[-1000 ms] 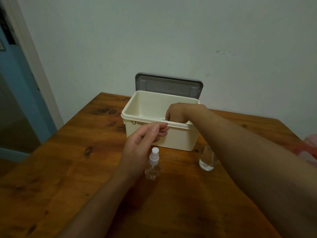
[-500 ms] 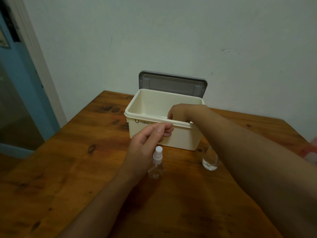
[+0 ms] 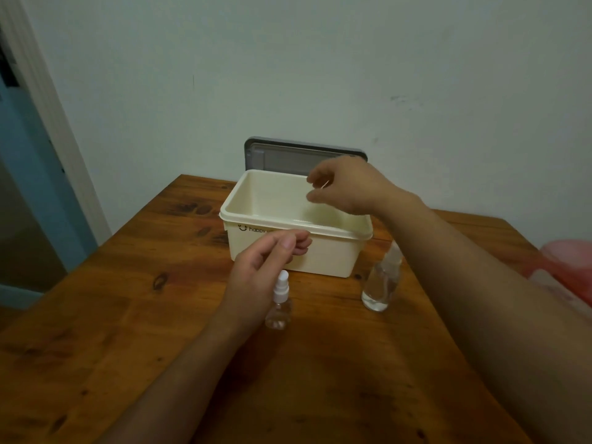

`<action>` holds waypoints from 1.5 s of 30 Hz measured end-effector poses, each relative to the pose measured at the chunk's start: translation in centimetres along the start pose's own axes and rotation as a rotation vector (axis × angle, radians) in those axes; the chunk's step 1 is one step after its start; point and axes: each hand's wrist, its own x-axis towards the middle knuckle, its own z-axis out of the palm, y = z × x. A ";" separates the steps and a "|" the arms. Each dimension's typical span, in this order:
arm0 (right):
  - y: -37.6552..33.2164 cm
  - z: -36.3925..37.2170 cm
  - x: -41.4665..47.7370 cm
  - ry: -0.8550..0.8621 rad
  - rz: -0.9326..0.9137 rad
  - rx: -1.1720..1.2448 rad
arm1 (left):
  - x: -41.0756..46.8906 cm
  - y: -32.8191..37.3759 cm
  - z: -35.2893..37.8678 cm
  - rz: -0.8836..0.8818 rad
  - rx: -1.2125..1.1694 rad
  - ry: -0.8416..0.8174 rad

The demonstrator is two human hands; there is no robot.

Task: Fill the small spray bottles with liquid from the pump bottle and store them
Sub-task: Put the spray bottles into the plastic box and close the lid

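Fingers loosely curled and empty, the left hand [image 3: 256, 270] hovers just above the small clear spray bottle with a white nozzle [image 3: 278, 304], which stands on the brown wooden table [image 3: 128, 315] before the open cream plastic box [image 3: 323, 257] under the seemingly empty right hand [image 3: 349, 187]; best grip its body, keep it upright and clear the rim.

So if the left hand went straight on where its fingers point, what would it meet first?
Probably the box front wall, just under the rim; the left hand looks close to it, though depth is unclear.
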 end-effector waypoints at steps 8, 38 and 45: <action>0.8 -1.3 -10.9 0.565 0.120 0.600 | -0.4 0.1 0.5 0.017 0.023 -0.012; 5.1 6.5 -16.1 0.257 0.387 0.627 | -0.4 -0.4 0.1 0.010 0.042 -0.054; 3.0 2.0 -15.2 0.377 0.233 0.718 | -0.5 0.2 -0.9 -0.011 0.086 -0.160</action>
